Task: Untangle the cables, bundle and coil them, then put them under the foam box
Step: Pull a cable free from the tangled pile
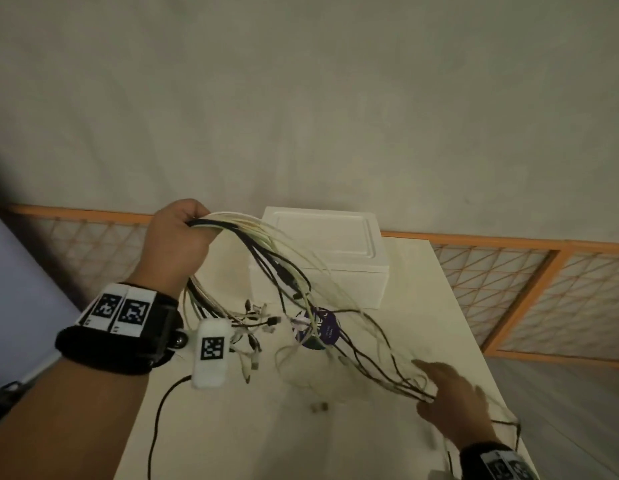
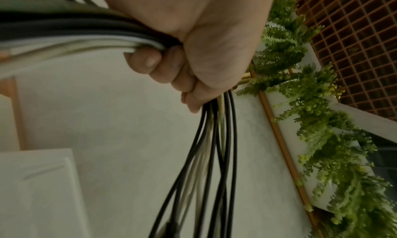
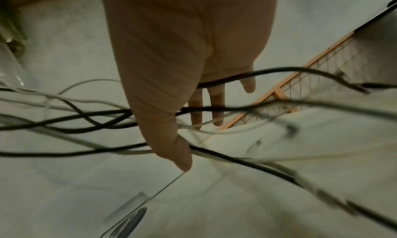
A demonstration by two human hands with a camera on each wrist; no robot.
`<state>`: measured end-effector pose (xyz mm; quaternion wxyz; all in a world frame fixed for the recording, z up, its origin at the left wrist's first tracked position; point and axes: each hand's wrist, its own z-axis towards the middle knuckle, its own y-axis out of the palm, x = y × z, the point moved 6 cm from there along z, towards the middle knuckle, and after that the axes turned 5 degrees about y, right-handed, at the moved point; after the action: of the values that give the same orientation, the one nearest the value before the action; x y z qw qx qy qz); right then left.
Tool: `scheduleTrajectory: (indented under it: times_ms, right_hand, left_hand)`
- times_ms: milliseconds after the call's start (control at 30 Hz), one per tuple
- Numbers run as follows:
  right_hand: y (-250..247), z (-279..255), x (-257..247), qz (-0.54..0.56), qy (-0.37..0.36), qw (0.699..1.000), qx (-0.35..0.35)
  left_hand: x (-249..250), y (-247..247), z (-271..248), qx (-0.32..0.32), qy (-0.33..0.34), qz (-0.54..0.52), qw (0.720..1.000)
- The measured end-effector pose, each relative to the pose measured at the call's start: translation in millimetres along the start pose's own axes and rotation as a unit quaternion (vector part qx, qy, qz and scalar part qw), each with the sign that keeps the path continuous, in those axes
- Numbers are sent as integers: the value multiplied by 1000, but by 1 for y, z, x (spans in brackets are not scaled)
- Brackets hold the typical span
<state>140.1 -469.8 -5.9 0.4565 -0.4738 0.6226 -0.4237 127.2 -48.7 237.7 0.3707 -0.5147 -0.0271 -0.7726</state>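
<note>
Above table: left hand (image 1: 176,244) grips cables (image 1: 266,251).

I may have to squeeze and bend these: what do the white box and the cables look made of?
Box: apparently foam, matte white, with soft moulded edges and a recessed lid panel. Cables: flexible cords with smooth black or white jackets, probably plastic or rubber; they curve limply from the left hand.

Head view: high, angled down across the table (image 1: 422,341) toward the wall. Left wrist view: close on the left hand (image 2: 193,38). Right wrist view: close behind the right hand (image 3: 182,55). All share the cables (image 1: 284,265).
</note>
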Motion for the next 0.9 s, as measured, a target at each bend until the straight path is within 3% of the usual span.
scheduleTrajectory:
  times_ms: [100,200,267,333,367,433,500,600,767,900]
  right_hand:
    - [-12,25,28,39,61,997,-39]
    - [-27,40,41,7,107,983,-148]
    - [-71,43,10,9,39,992,-118]
    - [-121,32,-46,71,-84,993,-42]
    - [-144,18,-78,140,-142,980,0]
    - [-177,-18,-140,264,-258,926,82]
    - [-181,-47,-191,256,-348,892,133]
    - [-155,-49,-228,160,-382,899,144]
    - [-137,-37,-224,194,-419,881,105]
    - [-129,-42,-227,190,-460,861,107]
  left_hand:
    - [-15,-6,7,22,-39,-27,999]
    - [-23,-19,14,62,-61,-31,996]
    - [-18,-13,15,33,-32,13,999]
    - [-11,5,10,-12,3,51,999]
    - [-7,15,5,-31,17,65,997]
    - [-2,36,-7,-71,34,86,993]
    - [5,57,-23,-125,58,99,986]
    - [13,81,-51,-226,97,70,967]
    - [-1,89,-77,-384,101,56,916]
    - [-3,91,-83,-424,100,47,899]
